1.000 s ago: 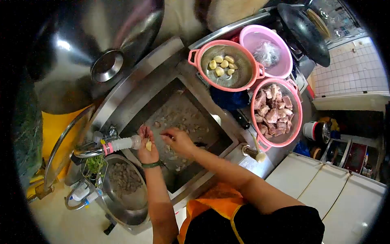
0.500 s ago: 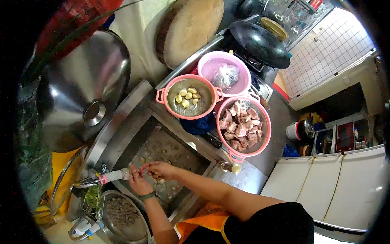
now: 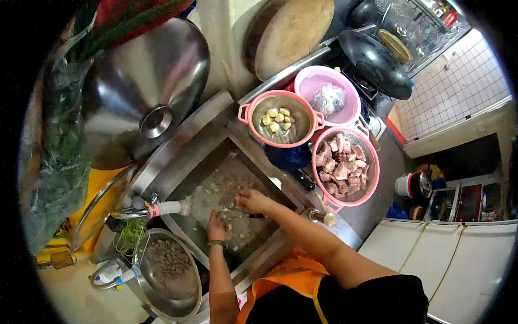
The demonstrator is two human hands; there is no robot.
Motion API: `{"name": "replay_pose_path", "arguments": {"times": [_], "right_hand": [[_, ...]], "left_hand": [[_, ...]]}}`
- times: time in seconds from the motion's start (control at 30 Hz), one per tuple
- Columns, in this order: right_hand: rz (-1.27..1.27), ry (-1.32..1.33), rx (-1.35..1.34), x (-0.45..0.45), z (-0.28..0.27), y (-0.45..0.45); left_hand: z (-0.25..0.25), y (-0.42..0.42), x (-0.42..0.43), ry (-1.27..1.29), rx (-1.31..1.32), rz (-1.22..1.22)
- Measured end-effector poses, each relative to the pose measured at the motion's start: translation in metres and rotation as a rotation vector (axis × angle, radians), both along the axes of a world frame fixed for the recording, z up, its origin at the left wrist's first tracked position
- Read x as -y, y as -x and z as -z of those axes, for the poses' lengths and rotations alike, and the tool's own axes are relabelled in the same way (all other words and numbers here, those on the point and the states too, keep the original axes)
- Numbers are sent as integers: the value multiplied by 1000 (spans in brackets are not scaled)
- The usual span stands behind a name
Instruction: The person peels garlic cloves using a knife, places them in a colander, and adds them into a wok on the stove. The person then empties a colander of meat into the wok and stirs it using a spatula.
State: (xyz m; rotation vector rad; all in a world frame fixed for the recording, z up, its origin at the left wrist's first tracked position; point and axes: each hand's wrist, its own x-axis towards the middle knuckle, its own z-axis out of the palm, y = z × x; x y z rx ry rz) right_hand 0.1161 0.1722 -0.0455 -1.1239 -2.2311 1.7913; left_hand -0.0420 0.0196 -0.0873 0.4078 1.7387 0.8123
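Note:
Both my hands are low in a stainless steel sink [image 3: 259, 154] that holds murky water with pale pieces in it. My right hand [image 3: 252, 201] is over the water with its fingers curled together; what they hold, if anything, is too small to make out. Closer to the near left side, my left hand [image 3: 216, 227], with a band on its wrist, points its fingers up toward the tap, apparently extended with nothing in them. A tap with a white flexible spout [image 3: 171, 208] ends just above the left hand.
Beyond the sink stand a pink colander with garlic-like cloves [image 3: 245, 114], a pink colander of meat chunks [image 3: 372, 186] and a pink basin with a plastic bag [image 3: 353, 102]. A metal bowl of brown pieces [image 3: 197, 294] sits left. A large metal lid [image 3: 108, 92] leans behind.
My hands have moved apart and away from the spout, down toward the water. The whole view has shifted, so things appear farther right.

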Motion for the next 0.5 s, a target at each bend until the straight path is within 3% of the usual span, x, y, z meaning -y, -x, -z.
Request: {"name": "replay_pose_path", "arguments": {"times": [0.07, 0.13, 0.2, 0.27, 0.3, 0.33, 0.37, 0.43, 0.5], "right_hand": [[30, -59, -38, -5, -19, 0], [-13, -40, -31, -15, -69, 2], [-11, -135, -44, -30, -129, -5], [62, -461, 49, -61, -146, -11], [135, -395, 96, -79, -156, -15], [185, -580, 1, -92, -168, -23], [238, -623, -69, -115, -156, -29], [216, -838, 59, -154, -133, -37], [-10, -939, 182, -192, -84, -53]], "left_hand": [[19, -7, 8, -14, -129, 60], [40, -21, 13, 340, -1110, 728], [95, -13, 29, 165, -682, 359], [55, -16, 16, 224, -542, 376], [30, -18, 10, 255, -470, 382], [22, -20, 9, 248, -469, 369], [21, -22, 10, 218, -495, 350], [28, -27, 16, 130, -570, 290], [54, -30, 28, -13, -645, 207]]}}
